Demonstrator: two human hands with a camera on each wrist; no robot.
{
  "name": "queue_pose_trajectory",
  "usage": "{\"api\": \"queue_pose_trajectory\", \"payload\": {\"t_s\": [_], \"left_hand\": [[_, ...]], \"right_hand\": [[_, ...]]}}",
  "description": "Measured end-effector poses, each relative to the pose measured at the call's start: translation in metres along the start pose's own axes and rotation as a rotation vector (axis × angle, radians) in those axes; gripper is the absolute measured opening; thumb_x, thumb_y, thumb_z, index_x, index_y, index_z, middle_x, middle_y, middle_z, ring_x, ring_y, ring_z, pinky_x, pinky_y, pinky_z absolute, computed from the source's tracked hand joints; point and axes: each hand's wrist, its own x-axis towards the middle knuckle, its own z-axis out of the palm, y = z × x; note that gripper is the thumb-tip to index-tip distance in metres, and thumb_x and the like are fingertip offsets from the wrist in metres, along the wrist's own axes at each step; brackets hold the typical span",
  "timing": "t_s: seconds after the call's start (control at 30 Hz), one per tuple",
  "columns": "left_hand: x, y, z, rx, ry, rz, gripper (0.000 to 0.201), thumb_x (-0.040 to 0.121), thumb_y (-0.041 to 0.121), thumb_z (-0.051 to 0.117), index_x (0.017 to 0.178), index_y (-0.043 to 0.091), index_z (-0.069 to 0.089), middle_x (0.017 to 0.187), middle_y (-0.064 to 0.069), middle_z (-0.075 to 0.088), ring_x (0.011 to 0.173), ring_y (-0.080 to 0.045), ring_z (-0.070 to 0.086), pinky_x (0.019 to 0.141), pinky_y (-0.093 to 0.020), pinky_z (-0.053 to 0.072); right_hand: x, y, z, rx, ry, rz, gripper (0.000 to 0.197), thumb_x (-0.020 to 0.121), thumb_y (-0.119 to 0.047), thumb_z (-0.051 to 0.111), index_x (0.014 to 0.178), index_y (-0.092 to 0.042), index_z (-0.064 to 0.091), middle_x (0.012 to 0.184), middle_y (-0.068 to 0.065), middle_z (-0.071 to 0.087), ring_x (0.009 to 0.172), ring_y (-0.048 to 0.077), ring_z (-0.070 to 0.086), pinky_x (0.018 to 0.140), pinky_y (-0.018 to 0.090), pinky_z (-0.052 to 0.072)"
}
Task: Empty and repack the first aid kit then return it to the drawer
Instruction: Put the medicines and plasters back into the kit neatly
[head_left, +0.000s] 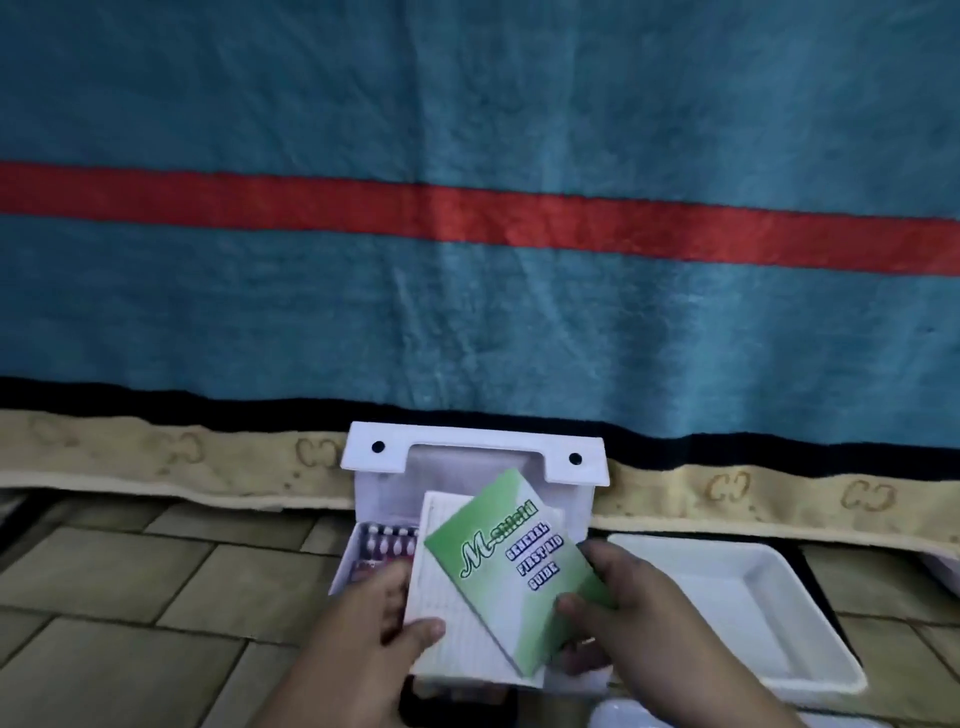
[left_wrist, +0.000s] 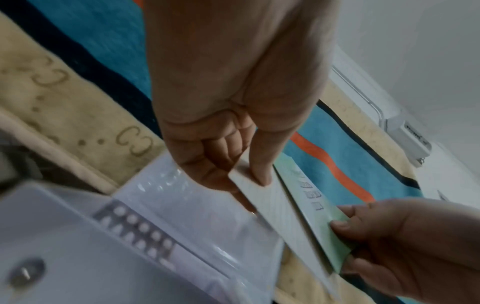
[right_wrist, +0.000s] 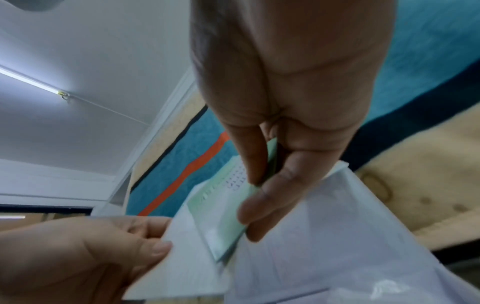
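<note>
The white first aid kit (head_left: 566, 512) stands open on the tiled floor, its lid (head_left: 472, 441) leaning on the blanket. Blister packs (head_left: 387, 540) (left_wrist: 140, 230) lie inside at the left. My left hand (head_left: 415, 623) (left_wrist: 244, 174) holds a white lined card (head_left: 452, 623) (left_wrist: 275, 199) over the kit, thumb on top. On the card lies a green "General First Aid Guide" booklet (head_left: 514, 561) (right_wrist: 223, 218), pinched at its right edge by my right hand (head_left: 587, 582) (right_wrist: 257, 191). The rest of the kit's contents are hidden under the card.
An empty white tray (head_left: 831, 670) sits on the floor (head_left: 130, 597) just right of the kit. A teal blanket (head_left: 467, 291) with a red stripe and a beige border hangs behind. Another white object (head_left: 623, 719) shows at the bottom edge.
</note>
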Motion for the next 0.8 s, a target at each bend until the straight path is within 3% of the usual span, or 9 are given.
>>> {"api": "queue_pose_trajectory", "payload": {"t_s": [0.1, 0.17, 0.2, 0.3, 0.37, 0.47, 0.6, 0.7, 0.8], "left_hand": [[0.021, -0.009, -0.041, 0.098, 0.079, 0.034, 0.044, 0.086, -0.005, 0.06, 0.088, 0.039, 0.059, 0.092, 0.022, 0.072, 0.086, 0.008, 0.066, 0.079, -0.017, 0.053], [0.039, -0.013, -0.067, 0.225, 0.03, 0.076, 0.039, 0.09, 0.004, 0.059, 0.091, 0.043, 0.056, 0.102, 0.023, 0.069, 0.1, 0.004, 0.062, 0.094, -0.028, 0.049], [0.048, -0.013, -0.077, 0.275, -0.01, 0.109, 0.036, 0.091, 0.006, 0.058, 0.091, 0.041, 0.056, 0.104, 0.022, 0.067, 0.103, 0.003, 0.061, 0.097, -0.029, 0.047], [0.076, -0.009, -0.097, 0.418, -0.14, 0.256, 0.034, 0.09, 0.008, 0.059, 0.092, 0.041, 0.056, 0.103, 0.023, 0.065, 0.102, 0.009, 0.058, 0.098, -0.023, 0.044], [0.092, -0.008, -0.107, 0.471, -0.216, 0.375, 0.043, 0.089, 0.004, 0.059, 0.091, 0.046, 0.053, 0.119, 0.026, 0.058, 0.121, 0.007, 0.048, 0.108, -0.021, 0.035], [0.109, -0.013, -0.118, 0.64, -0.286, 0.543, 0.065, 0.075, -0.016, 0.049, 0.081, 0.049, 0.045, 0.147, 0.041, 0.01, 0.141, 0.011, -0.002, 0.116, -0.022, 0.003], [0.113, -0.011, -0.111, 0.839, -0.232, 0.525, 0.061, 0.068, -0.015, 0.034, 0.082, 0.044, 0.032, 0.144, 0.037, -0.025, 0.139, 0.004, -0.026, 0.114, -0.037, 0.001], [0.106, -0.01, -0.103, 0.871, -0.163, 0.501, 0.051, 0.076, -0.009, 0.036, 0.083, 0.041, 0.03, 0.146, 0.032, -0.022, 0.14, -0.001, -0.026, 0.116, -0.037, 0.002], [0.099, -0.009, -0.099, 0.875, -0.089, 0.542, 0.037, 0.081, -0.005, 0.044, 0.085, 0.032, 0.042, 0.153, 0.022, 0.004, 0.141, -0.004, -0.016, 0.112, -0.026, 0.002]], "right_hand": [[0.032, -0.005, 0.014, 0.005, 0.04, -0.043, 0.012, 0.088, 0.003, 0.051, 0.082, -0.005, 0.057, 0.08, 0.011, 0.072, 0.064, 0.019, 0.064, 0.063, 0.033, 0.053], [0.052, -0.005, 0.02, -0.122, 0.025, -0.12, 0.02, 0.088, -0.002, 0.055, 0.075, -0.017, 0.057, 0.075, 0.003, 0.071, 0.062, 0.006, 0.057, 0.057, 0.017, 0.043], [0.062, -0.005, 0.023, -0.205, 0.02, -0.164, 0.022, 0.087, -0.003, 0.057, 0.075, -0.021, 0.058, 0.077, 0.0, 0.068, 0.065, 0.005, 0.056, 0.058, 0.016, 0.041], [0.083, -0.007, 0.031, -0.391, 0.014, -0.247, 0.043, 0.083, 0.001, 0.06, 0.076, -0.041, 0.058, 0.096, -0.004, 0.067, 0.098, 0.01, 0.061, 0.085, 0.022, 0.045], [0.091, -0.014, 0.035, -0.302, 0.051, -0.305, 0.051, 0.082, 0.011, 0.055, 0.074, -0.039, 0.059, 0.101, 0.0, 0.067, 0.104, 0.009, 0.06, 0.09, 0.021, 0.044], [0.102, -0.03, 0.032, 0.035, 0.182, -0.342, 0.037, 0.084, 0.018, 0.049, 0.08, -0.017, 0.057, 0.1, 0.003, 0.069, 0.094, 0.005, 0.062, 0.083, 0.015, 0.044], [0.12, -0.045, 0.037, 0.247, 0.246, -0.37, 0.023, 0.091, 0.009, 0.047, 0.081, -0.011, 0.051, 0.074, -0.004, 0.061, 0.077, 0.016, 0.052, 0.07, 0.024, 0.043], [0.132, -0.054, 0.051, 0.369, 0.266, -0.401, 0.013, 0.091, 0.004, 0.049, 0.089, -0.007, 0.055, 0.081, 0.0, 0.068, 0.079, 0.013, 0.061, 0.074, 0.024, 0.052], [0.139, -0.06, 0.062, 0.431, 0.336, -0.436, 0.01, 0.091, 0.003, 0.052, 0.09, -0.007, 0.056, 0.083, 0.0, 0.07, 0.076, 0.01, 0.065, 0.073, 0.027, 0.056]]}}
